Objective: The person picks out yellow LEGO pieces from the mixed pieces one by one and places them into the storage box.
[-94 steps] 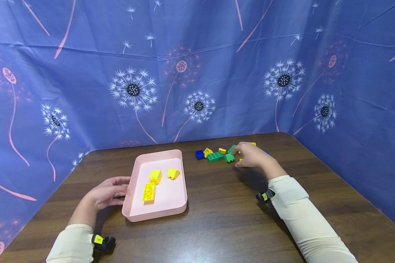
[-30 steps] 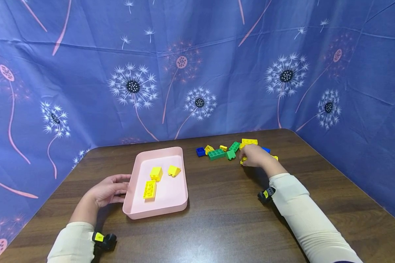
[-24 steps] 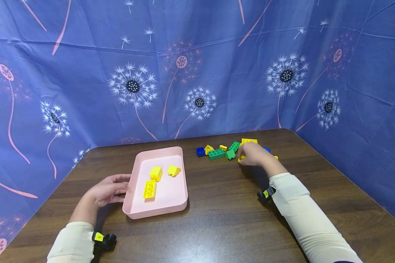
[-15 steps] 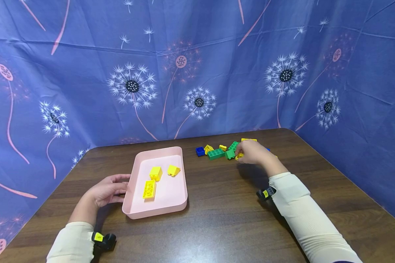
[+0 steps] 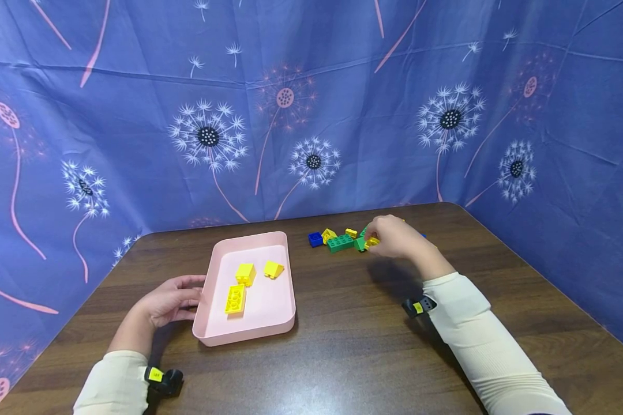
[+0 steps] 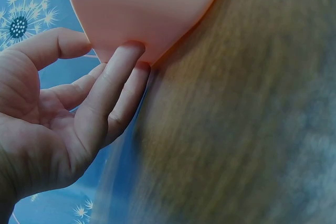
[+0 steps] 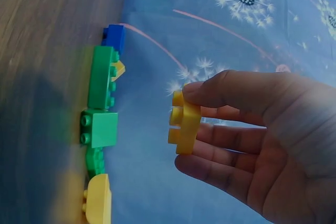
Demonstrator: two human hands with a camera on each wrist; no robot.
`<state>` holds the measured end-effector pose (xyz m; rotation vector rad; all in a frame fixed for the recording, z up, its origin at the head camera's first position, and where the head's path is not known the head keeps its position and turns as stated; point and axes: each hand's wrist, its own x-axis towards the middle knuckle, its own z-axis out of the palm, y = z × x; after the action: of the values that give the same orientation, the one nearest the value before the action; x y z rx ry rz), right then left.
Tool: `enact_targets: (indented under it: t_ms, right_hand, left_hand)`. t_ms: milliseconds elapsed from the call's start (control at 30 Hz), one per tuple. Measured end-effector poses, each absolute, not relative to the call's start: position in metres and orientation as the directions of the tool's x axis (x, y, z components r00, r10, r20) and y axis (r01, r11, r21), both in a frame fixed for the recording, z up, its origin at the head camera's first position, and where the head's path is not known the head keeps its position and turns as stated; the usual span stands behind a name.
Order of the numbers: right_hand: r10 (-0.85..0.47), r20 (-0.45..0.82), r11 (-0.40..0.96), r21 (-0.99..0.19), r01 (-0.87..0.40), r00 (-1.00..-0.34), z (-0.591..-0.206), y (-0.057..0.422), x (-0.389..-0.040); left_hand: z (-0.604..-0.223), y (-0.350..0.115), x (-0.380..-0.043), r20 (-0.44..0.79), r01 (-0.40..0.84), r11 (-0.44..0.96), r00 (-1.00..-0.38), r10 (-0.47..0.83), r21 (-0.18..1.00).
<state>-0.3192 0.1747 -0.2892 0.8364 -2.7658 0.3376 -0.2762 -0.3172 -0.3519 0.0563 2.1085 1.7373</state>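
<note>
My right hand pinches a yellow toy building brick between thumb and fingertips. In the right wrist view the brick is raised off the table, its studs facing left. Below it are a green brick and a smaller green block. My left hand touches the left outer wall of a pink tray with extended fingers, as the left wrist view shows. Inside the tray lie a yellow block, a longer yellow brick and a yellow sloped piece.
On the table's far right, a blue block, a yellow sloped block and a small yellow piece lie near the green bricks. My right hand hides part of the pile. A blue dandelion-print curtain stands behind the table.
My right hand has reached into the pile, taken hold of the yellow brick, then moved slightly left and up with it. My left hand and the tray look unchanged.
</note>
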Motion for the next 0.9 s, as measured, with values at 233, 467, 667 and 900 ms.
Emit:
enact_targets:
  t_ms: [233, 467, 667, 900]
  right_hand:
    - [-0.537, 0.302, 0.795, -0.131, -0.592, -0.788, -0.283, 0.169, -0.312]
    - [-0.573, 0.311, 0.766, -0.126, -0.630, -0.758, -0.277, 0.162, -0.304]
    - [-0.588, 0.306, 0.745, -0.156, -0.649, -0.749, -0.271, 0.148, -0.298]
    - [-0.602, 0.299, 0.727, -0.179, -0.663, -0.741, -0.267, 0.129, -0.295]
  left_hand:
    - [-0.352, -0.317, -0.277, -0.281, -0.222, 0.221, -0.916, 0.286, 0.950]
    - [-0.352, -0.318, -0.277, -0.281, -0.219, 0.225, -0.914, 0.293, 0.949]
    - [-0.348, -0.318, -0.277, -0.281, -0.219, 0.231, -0.917, 0.284, 0.948]
    - [-0.351, -0.317, -0.276, -0.288, -0.226, 0.234, -0.915, 0.282, 0.946]
